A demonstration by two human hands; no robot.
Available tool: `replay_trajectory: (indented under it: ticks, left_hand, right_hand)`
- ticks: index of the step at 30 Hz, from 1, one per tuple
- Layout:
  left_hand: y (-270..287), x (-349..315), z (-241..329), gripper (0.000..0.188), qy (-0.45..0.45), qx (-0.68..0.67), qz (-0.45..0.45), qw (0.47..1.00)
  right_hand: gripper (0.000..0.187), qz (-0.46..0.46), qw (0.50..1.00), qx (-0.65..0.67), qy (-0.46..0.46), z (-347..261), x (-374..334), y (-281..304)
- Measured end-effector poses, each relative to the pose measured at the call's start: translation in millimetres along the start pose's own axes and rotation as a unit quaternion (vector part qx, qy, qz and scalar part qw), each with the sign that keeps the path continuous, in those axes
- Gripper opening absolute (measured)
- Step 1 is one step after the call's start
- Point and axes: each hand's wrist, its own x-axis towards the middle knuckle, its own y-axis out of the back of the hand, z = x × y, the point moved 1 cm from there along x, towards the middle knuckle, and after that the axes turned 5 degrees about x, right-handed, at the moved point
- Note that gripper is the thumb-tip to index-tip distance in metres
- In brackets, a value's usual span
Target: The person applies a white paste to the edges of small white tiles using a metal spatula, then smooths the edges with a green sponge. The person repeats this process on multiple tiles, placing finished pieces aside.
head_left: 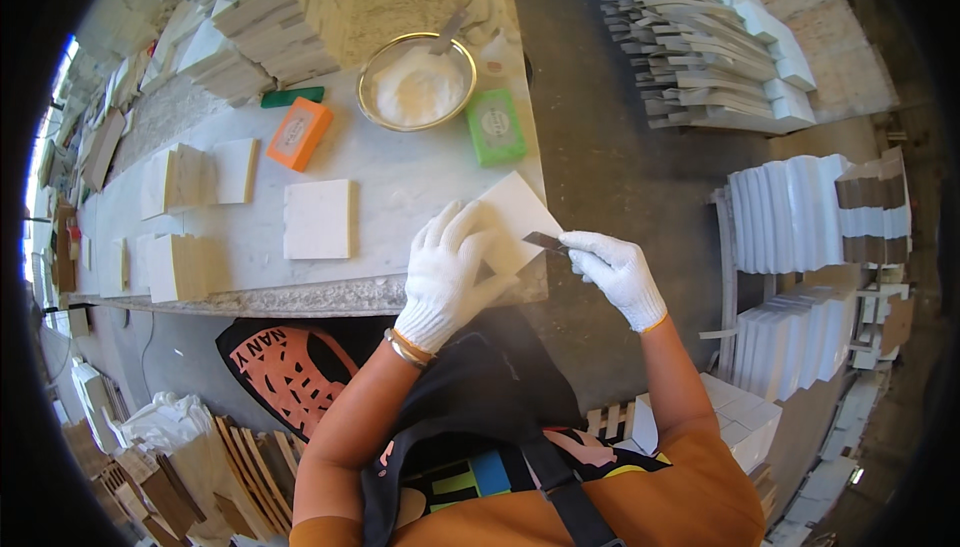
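Note:
In the head view my left hand (445, 262), in a white knit glove, holds a square white stone tile (522, 215) near the right end of the worktable. Its fingers lie over the tile's left part and look pressed together. My right hand (617, 275), gloved too, pinches a small flat metal scraper (545, 242). The scraper's blade touches or nearly touches the tile's right edge. Just beyond the tile sits a green block (495, 127). A gold-rimmed bowl (366, 110) of white paste or powder (418, 85) stands behind it, with a spatula (450, 31) leaning inside.
Another white tile (318, 219) lies flat left of my hands, near an orange block (299, 134). Upright tiles (172, 182) stand farther left. Tall tile stacks (278, 12) rise at the back left. Stacked stone pieces (700, 42) and slabs (790, 212) stand right of the table.

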Motion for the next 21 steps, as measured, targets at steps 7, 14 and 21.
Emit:
replay_trajectory:
  ticks: [7,14,21]
  left_hand:
    - [-2.6,0.4,-1.0,0.063,-0.001,-0.020,0.010,1.000]
    - [0.5,-1.6,-3.5,0.064,-0.018,-0.030,0.038,0.999]
    - [4.6,-1.9,-1.5,0.076,0.004,-0.027,0.021,0.999]
  right_hand:
    - [0.028,0.075,0.995,0.063,-0.035,-2.8,0.2,-17.5]
    - [0.031,0.033,0.994,0.079,-0.070,-26.7,-1.4,-17.4]
    - [0.030,0.046,0.995,0.055,0.066,-96.7,92.1,-39.2]
